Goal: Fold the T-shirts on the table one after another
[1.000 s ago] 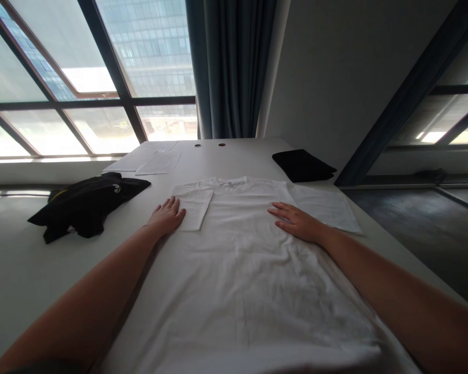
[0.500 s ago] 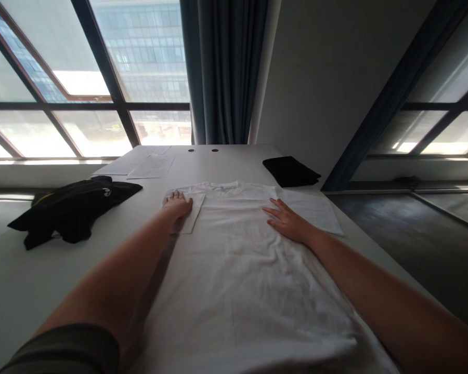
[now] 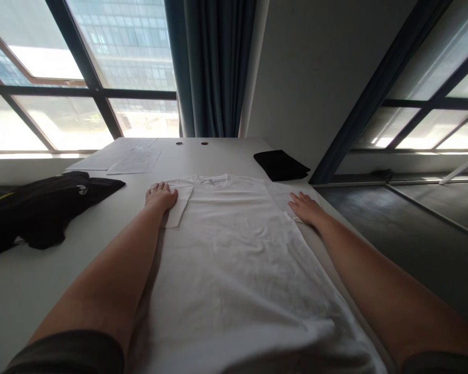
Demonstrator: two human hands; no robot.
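Note:
A white T-shirt (image 3: pixel 226 249) lies spread on the table, its neckline toward the far end and its hem near me. Shallow wrinkles cross the body, mostly on the right half. My left hand (image 3: pixel 160 196) rests flat at the outer edge of the left sleeve, fingers stretched forward. On the right sleeve lies my right hand (image 3: pixel 306 206), palm down with the fingers slightly spread. Neither hand grips the cloth. The near end of the shirt is bunched in shadow.
A black garment (image 3: pixel 50 202) lies crumpled on the left, and a folded black cloth (image 3: pixel 281 164) sits at the far right. Paper sheets (image 3: pixel 134 160) lie at the far left of the white table (image 3: pixel 203 160). Behind it hang blue curtains (image 3: pixel 210 67).
My right hand has slid outward from the shirt's chest onto the right sleeve. My left hand stays on the left sleeve. The view has shifted slightly.

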